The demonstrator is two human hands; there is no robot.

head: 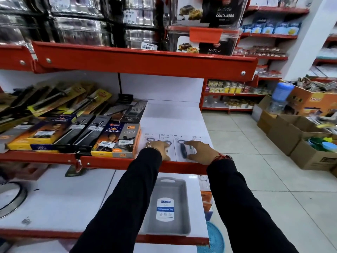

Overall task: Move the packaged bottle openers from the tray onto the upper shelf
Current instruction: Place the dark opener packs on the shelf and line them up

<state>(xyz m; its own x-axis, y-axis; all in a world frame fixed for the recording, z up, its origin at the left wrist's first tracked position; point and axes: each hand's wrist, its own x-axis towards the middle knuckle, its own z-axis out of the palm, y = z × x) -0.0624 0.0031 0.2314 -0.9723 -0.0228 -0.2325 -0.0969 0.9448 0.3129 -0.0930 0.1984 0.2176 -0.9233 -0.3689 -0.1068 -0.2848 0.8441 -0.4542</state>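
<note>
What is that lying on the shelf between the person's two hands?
In the head view, a packaged bottle opener with a dark handle lies flat on the white upper shelf, between the left hand and the right hand.

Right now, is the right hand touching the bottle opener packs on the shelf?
Touching. The head view shows the right hand lying flat on the bottle opener packs, fingers spread over the cards, no gap visible.

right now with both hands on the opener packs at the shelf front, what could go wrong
1. The bottle opener packs lie in a row close to the red front lip of the upper shelf; a nudge from the right hand could slide one off, possibly into the grey tray below.
2. The left hand works right beside the boxed goods, so it might knock those askew.
</note>
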